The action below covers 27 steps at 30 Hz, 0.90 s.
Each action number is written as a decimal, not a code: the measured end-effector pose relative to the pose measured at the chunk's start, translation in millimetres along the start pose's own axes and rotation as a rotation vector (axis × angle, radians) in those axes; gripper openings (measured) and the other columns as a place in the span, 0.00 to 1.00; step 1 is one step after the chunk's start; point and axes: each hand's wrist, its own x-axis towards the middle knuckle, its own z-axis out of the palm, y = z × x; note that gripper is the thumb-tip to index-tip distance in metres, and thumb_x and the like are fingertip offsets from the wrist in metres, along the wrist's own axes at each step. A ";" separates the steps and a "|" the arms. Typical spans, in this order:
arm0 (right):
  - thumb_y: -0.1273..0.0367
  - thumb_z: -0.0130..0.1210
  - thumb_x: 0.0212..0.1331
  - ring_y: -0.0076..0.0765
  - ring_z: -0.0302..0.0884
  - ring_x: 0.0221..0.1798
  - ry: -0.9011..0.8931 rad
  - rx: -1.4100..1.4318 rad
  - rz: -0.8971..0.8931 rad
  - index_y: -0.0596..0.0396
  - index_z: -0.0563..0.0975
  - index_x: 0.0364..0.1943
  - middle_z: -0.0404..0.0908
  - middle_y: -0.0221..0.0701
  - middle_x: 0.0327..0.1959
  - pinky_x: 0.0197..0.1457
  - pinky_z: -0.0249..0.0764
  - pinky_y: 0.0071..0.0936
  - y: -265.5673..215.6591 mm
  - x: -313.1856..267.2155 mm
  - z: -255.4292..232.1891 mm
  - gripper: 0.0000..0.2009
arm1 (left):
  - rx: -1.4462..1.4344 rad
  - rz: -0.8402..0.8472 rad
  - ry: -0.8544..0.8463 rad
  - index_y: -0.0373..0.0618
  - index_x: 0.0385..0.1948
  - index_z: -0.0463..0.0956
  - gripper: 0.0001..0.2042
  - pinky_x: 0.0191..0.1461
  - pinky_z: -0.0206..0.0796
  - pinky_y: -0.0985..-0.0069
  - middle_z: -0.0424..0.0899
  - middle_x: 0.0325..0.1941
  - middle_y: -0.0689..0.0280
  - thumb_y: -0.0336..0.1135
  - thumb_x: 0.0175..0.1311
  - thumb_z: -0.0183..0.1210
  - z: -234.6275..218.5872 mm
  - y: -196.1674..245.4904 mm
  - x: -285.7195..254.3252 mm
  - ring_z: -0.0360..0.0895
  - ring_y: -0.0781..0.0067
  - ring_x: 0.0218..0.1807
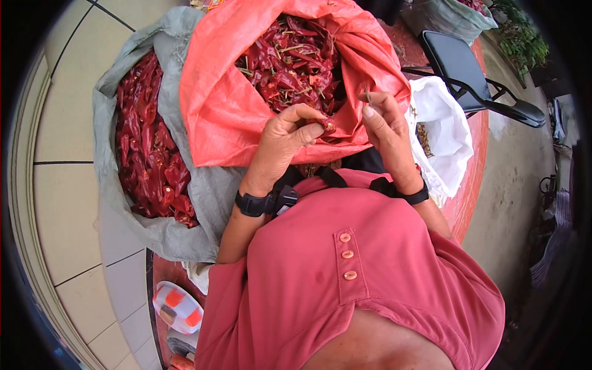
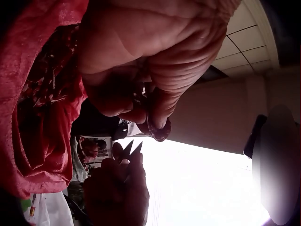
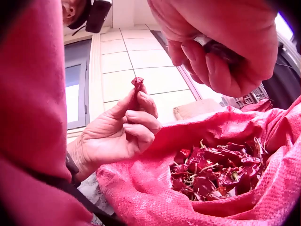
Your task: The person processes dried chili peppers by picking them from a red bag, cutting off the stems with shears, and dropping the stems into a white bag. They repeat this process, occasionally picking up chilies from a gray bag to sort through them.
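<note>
Between thumb and fingertips, my left hand [image 1: 274,145] pinches a dried red chili pepper [image 3: 137,84], its wrinkled end sticking up in the right wrist view. My right hand [image 1: 391,132], just to the right, has its fingers curled round small pointed snips [image 2: 136,149]. Two dark blades stand apart in the left wrist view, clear of the pepper; the handle is mostly hidden in the palm. Both hands are over the near rim of a red woven sack [image 1: 213,132]. Inside it lie many dried chili pieces [image 1: 290,71] with pale stems.
A grey sack [image 1: 213,191] full of whole red chilies [image 1: 145,135] stands at the left. To the right are a white bag [image 1: 457,139] with brownish bits inside and a black folding chair [image 1: 453,65]. An orange-and-white container [image 1: 179,308] lies at lower left.
</note>
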 end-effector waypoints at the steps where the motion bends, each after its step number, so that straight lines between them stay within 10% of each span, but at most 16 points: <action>1: 0.64 0.53 0.67 0.13 0.61 0.31 -0.029 -0.034 -0.029 0.56 0.71 0.48 0.69 0.19 0.31 0.35 0.60 0.15 -0.9 -1.2 1.5 0.13 | 0.002 0.006 -0.012 0.43 0.43 0.77 0.08 0.37 0.64 0.88 0.80 0.37 0.72 0.24 0.63 0.58 -0.3 0.2 0.1 0.73 0.88 0.35; 10: 0.56 0.57 0.63 0.39 0.78 0.26 -0.175 -0.662 -0.345 0.57 0.73 0.47 0.75 0.36 0.27 0.30 0.71 0.30 -29.7 -20.1 18.5 0.19 | -0.018 0.104 0.067 0.40 0.43 0.75 0.10 0.53 0.69 0.84 0.79 0.41 0.69 0.22 0.62 0.60 -4.4 7.8 -2.0 0.76 0.82 0.45; 19: 0.63 0.63 0.58 0.35 0.78 0.24 -0.092 -0.509 -0.123 0.54 0.76 0.43 0.75 0.34 0.22 0.27 0.70 0.26 -35.2 -20.0 30.2 0.14 | 0.035 0.216 0.150 0.40 0.43 0.74 0.11 0.53 0.68 0.83 0.78 0.44 0.68 0.18 0.60 0.59 -1.0 14.0 -6.3 0.75 0.81 0.46; 27: 0.66 0.66 0.55 0.29 0.80 0.24 -0.089 -0.877 -0.404 0.57 0.77 0.42 0.80 0.34 0.25 0.27 0.72 0.24 -33.9 -14.5 30.9 0.14 | 0.044 0.212 0.145 0.39 0.41 0.75 0.10 0.54 0.68 0.83 0.78 0.44 0.67 0.18 0.59 0.60 -3.7 11.6 -8.2 0.75 0.81 0.46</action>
